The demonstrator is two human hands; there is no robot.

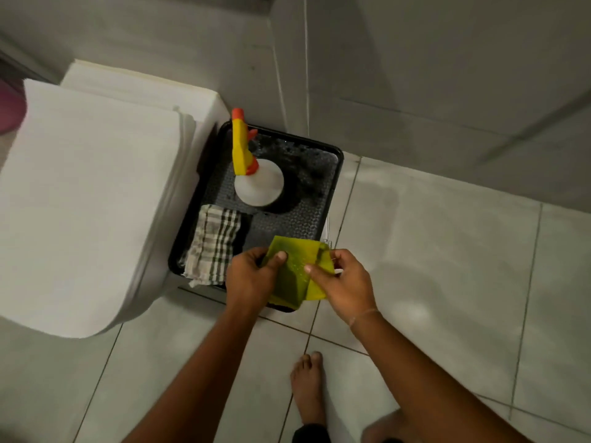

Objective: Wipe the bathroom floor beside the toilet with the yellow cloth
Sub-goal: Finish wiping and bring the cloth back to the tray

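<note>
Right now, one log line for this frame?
stage: cloth prep | left hand + right hand: both gripping yellow cloth over tray | floor: not yet wiped

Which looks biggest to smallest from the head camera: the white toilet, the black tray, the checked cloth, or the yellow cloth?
1. White toilet
2. Black plastic tray
3. Checked cloth and yellow cloth: look about alike. The hands, left hand and right hand, hide part of the yellow one, so I won't rank them.

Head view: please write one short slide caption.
Both hands hold the yellow cloth over the black tray beside the toilet.
</note>
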